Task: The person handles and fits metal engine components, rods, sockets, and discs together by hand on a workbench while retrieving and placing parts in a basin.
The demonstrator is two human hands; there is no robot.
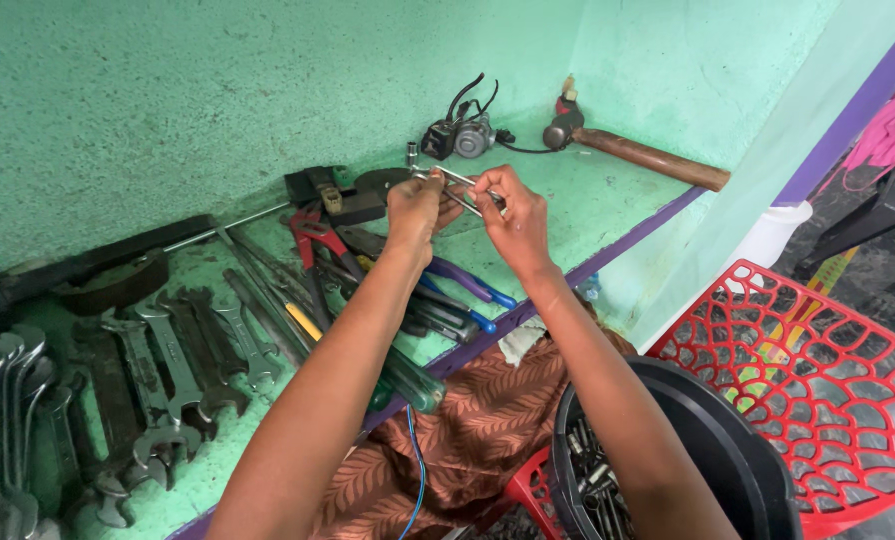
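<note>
My left hand (416, 208) and my right hand (513, 215) are raised together over a green ledge (608, 195), both gripping the same thin shiny metal rod tool (458, 180). The left hand pinches its far end, the right hand holds the near end between fingers and thumb. Below my hands lie pliers with red handles (311, 240) and tools with blue and purple grips (468, 285).
Rows of open-end spanners (178, 370) cover the ledge's left side. A hammer with a wooden handle (638, 152) and a small wired part (463, 135) lie at the back. A black bucket (708, 450) with metal pieces sits by a red plastic chair (818, 370).
</note>
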